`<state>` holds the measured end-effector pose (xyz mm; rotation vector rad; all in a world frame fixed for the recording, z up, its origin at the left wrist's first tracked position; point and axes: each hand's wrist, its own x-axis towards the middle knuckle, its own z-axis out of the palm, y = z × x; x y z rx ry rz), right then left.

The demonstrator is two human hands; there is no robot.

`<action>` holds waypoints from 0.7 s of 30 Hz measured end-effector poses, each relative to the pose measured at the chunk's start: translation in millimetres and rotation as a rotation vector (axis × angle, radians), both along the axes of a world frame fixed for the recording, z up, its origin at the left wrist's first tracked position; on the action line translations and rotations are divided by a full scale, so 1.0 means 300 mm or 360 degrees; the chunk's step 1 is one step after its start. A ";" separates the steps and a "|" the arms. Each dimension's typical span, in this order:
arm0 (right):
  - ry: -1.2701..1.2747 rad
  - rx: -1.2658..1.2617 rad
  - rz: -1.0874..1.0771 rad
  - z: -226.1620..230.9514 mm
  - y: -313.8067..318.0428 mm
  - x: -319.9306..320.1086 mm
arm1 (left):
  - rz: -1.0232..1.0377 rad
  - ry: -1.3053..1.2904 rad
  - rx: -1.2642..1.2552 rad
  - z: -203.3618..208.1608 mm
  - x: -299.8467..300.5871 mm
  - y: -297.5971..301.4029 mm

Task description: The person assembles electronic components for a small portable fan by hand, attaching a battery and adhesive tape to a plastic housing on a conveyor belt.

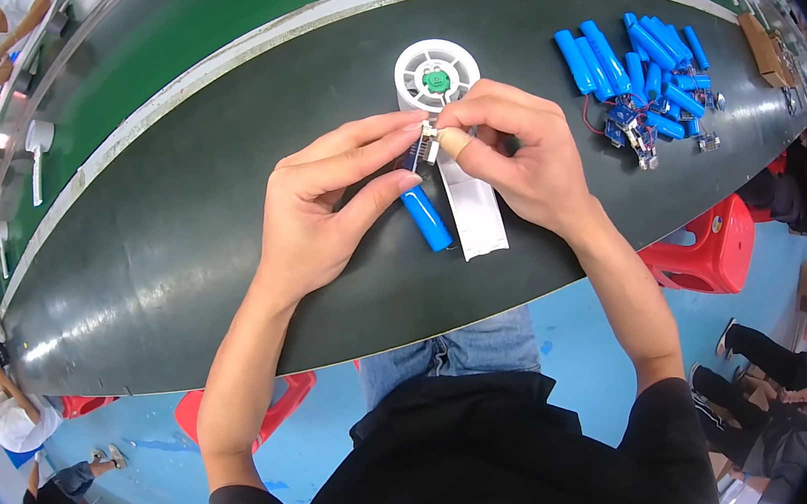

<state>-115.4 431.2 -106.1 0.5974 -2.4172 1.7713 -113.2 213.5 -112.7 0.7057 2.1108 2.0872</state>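
Between my two hands is a small circuit board (419, 152) with a white connector (429, 143). My left hand (326, 196) pinches the board between thumb and fingers. A blue cylindrical battery (427, 219) hangs just below it, beside the left thumb. My right hand (522, 152) is closed at the connector, thumb and forefinger together; a tan wrap covers the thumb tip. What its fingertips grip is too small to make out. Beneath the hands lies an opened white handheld fan housing (474, 208), its round head (434, 49) showing a green centre piece (437, 81).
A heap of blue batteries (647, 61) with attached circuit boards (632, 128) lies at the right of the dark table (152, 253). A cardboard box (764, 52) stands beyond it. Red stools (706, 250) are by the near edge. Beyond the far rail runs a green belt (224, 17). Other people are around.
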 end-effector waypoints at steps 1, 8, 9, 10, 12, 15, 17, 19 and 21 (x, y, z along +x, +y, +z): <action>-0.0002 0.0000 0.0000 -0.001 0.001 0.000 | -0.0023 0.0041 -0.0043 0.005 -0.003 -0.002; 0.0053 0.0037 -0.0002 -0.010 0.003 0.000 | -0.0051 0.0093 -0.0144 0.016 -0.009 -0.005; 0.0027 0.0023 0.0000 -0.010 0.003 -0.001 | -0.0052 0.0089 -0.0142 0.016 -0.010 -0.007; 0.0022 0.0026 0.0000 -0.013 0.004 -0.003 | -0.0076 0.0092 -0.0161 0.016 -0.012 -0.009; 0.0108 0.0022 0.0029 -0.019 0.008 -0.008 | -0.0097 0.0086 -0.0176 0.016 -0.017 -0.012; 0.0225 0.0073 -0.0080 -0.008 0.005 -0.004 | -0.0136 0.0027 -0.0166 0.008 -0.017 -0.011; 0.0290 0.0097 -0.0075 -0.017 0.004 -0.008 | -0.0100 -0.0103 0.0015 -0.006 -0.009 -0.001; 0.0349 0.0123 -0.0075 -0.025 0.004 -0.008 | -0.0100 -0.0104 -0.0025 -0.007 -0.007 0.001; 0.0463 0.0195 -0.0065 -0.026 0.002 -0.011 | -0.0101 -0.0103 -0.0068 -0.001 -0.001 0.003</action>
